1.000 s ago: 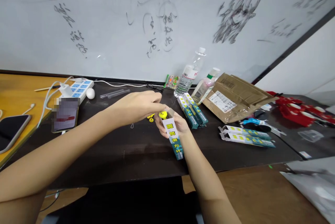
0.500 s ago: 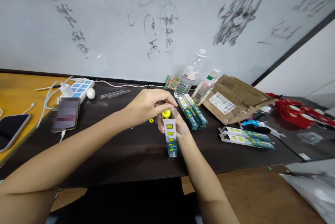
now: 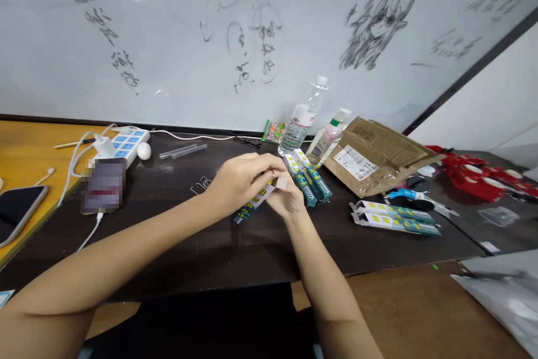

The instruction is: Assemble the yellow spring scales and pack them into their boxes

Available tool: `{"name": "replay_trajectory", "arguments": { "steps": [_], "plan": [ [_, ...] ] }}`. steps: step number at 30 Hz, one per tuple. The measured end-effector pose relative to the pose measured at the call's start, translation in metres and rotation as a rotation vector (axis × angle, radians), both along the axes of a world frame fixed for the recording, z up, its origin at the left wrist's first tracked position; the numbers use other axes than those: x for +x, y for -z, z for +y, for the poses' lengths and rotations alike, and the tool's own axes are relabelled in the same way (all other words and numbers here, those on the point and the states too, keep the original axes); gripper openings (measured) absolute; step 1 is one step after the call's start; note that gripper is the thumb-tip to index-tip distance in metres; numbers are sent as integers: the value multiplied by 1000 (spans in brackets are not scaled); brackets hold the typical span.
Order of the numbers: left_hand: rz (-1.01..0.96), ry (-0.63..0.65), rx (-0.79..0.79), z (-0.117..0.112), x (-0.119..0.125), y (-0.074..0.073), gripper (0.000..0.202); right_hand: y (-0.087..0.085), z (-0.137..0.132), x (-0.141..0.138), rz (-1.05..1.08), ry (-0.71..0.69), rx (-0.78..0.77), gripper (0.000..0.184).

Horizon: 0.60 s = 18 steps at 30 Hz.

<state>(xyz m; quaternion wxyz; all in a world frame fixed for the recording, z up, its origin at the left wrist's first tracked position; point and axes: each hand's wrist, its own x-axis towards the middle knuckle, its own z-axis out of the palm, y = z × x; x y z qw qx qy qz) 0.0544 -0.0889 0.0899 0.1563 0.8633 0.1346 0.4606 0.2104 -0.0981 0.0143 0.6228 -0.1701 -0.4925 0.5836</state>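
Observation:
A narrow white-and-teal cardboard box with yellow characters is tilted over the dark table, its lower end towards the left. My left hand lies across it, fingers curled round its upper part. At the upper end, my right hand is closed on the box, thumb and fingers by a small pale flap. Both hands cover much of that end, and whatever is inside the box is hidden. Several bent wire hooks lie on the table left of my left hand.
Two similar boxes lie behind my right hand, with two more boxes to the right. A water bottle, another bottle and a brown parcel stand behind. Scissors lie right; a power strip and phone left.
The box has gone from upright to tilted, its bottom swung left. The yellow-topped piece with a metal rod at its opening is now out of sight. Both hands stay at the box.

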Motion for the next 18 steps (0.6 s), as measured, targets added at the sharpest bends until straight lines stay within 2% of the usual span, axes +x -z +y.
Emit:
{"name": "replay_trajectory", "arguments": {
  "steps": [3, 6, 10, 13, 18],
  "plan": [
    [-25, -31, 26, 1, -2, -1, 18, -3, -2, -3, 7, -36, 34, 52],
    [-26, -35, -59, 6, -4, -6, 16, -3, -2, -8, -6, 10, 41, 55],
    [81, 73, -248, 14, -4, -16, 21, 1, 2, -11, 4, 130, 20, 51],
    [131, 130, -342, 18, 1, -21, 21, 3, 5, -11, 17, 155, 15, 50],
    [138, 84, -349, 18, 12, -23, 20, 1, 3, -12, 16, 160, 2, 49]
  ]
}}
